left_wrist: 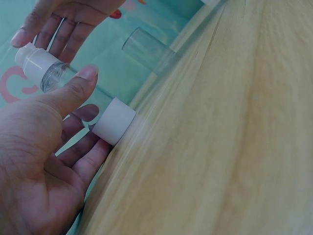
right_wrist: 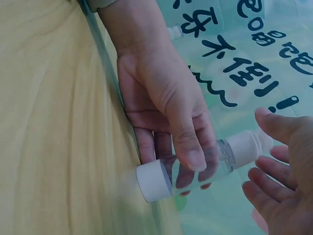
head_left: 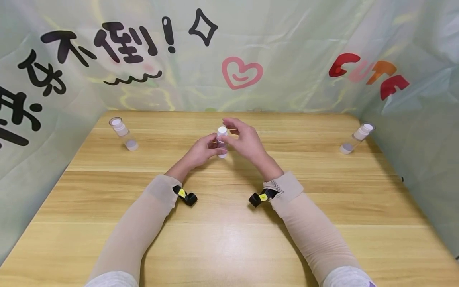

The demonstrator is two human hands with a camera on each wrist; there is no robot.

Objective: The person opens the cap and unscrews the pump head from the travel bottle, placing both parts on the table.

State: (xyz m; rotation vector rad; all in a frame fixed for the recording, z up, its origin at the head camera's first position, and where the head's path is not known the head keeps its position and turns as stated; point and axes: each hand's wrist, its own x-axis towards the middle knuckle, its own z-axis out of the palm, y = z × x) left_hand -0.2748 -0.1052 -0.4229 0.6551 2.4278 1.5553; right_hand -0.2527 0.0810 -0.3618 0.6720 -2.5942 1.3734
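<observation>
A clear pump bottle (head_left: 222,154) with a white top and white base stands upright on the table. My left hand (head_left: 201,151) grips its clear body from the left, thumb on the near side and fingers behind, as the right wrist view also shows. At the bottle's top is my right hand (head_left: 248,140), its thumb and loosely bent fingers spread on either side of the white pump head (left_wrist: 39,66). No firm hold by the right hand shows. Beyond the bottle, a clear hollow cylinder (left_wrist: 146,49) appears in the left wrist view; the head view does not clearly show it.
Two similar clear bottles with white tops and bases stand apart: the left bottle (head_left: 123,134) and the right bottle (head_left: 356,138). The wooden table (head_left: 229,239) meets a pale printed curtain (head_left: 287,79) at the back and both sides.
</observation>
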